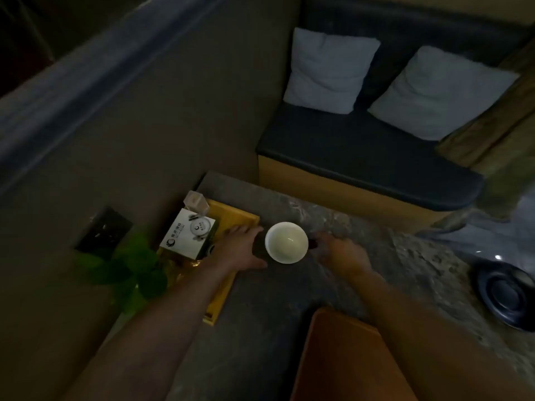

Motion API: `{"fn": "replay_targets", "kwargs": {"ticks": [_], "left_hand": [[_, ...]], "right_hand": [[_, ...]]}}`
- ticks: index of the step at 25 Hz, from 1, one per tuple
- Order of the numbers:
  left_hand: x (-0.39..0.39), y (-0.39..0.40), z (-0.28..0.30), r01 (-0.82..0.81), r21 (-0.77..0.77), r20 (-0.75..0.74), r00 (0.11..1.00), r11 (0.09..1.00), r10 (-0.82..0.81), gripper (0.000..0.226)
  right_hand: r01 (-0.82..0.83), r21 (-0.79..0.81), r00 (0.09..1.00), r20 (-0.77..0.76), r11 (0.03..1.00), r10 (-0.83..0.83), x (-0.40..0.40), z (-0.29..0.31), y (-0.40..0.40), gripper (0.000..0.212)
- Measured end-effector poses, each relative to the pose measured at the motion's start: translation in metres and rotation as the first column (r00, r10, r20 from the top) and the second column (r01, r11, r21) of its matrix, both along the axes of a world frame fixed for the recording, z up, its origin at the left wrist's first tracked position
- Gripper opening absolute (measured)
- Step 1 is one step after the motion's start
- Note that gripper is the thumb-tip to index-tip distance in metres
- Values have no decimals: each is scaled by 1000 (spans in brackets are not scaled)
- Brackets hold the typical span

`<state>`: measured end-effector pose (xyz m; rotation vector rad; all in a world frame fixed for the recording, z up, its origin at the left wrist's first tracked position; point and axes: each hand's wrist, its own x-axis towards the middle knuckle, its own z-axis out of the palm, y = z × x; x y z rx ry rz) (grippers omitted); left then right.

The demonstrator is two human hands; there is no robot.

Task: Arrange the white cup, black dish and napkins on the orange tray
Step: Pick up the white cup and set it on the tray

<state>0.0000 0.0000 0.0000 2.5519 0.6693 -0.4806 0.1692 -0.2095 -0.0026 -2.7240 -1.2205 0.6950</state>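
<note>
Two hands out over the dark stone table (pixel 260 299) right now, and the white cup (pixel 286 242) sits smack between them. My left hand (pixel 241 250) is at the cup's 9 o'clock, fingers spread and loose, gripping nothing, thumb side just beside the cup wall, though I honestly can't tell if skin is touching it. It's half over the edge of the orange tray (pixel 223 285), which runs along the table's left side from about 11 down to 7 o'clock of the cup. My right hand (pixel 341 251) is at the cup's 3 o'clock, palm down, fingers reaching toward something small and dark right next to the cup; it's too dim and blurry to say whether they've closed on anything. The cup itself is upright on the bare table, not on the tray, and looks empty inside. On the tray's far end there's a white printed box (pixel 188 234) at roughly 9 o'clock of my left hand, with a small clear holder (pixel 197 201) behind it at 11. Leafy green plant (pixel 130 264) hangs over the tray's near left. The black dish (pixel 505 296) is well apart from everything, way out at 4 o'clock near the table's right edge.
</note>
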Motion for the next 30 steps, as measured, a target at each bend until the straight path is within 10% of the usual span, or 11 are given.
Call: {"fn": "replay_targets", "kwargs": {"ticks": [30], "left_hand": [[-5, -46, -14, -113, -413, 251, 940, 903, 232, 101]], "right_hand": [[209, 96, 955, -233, 973, -182, -30, -22, -33, 23]]}}
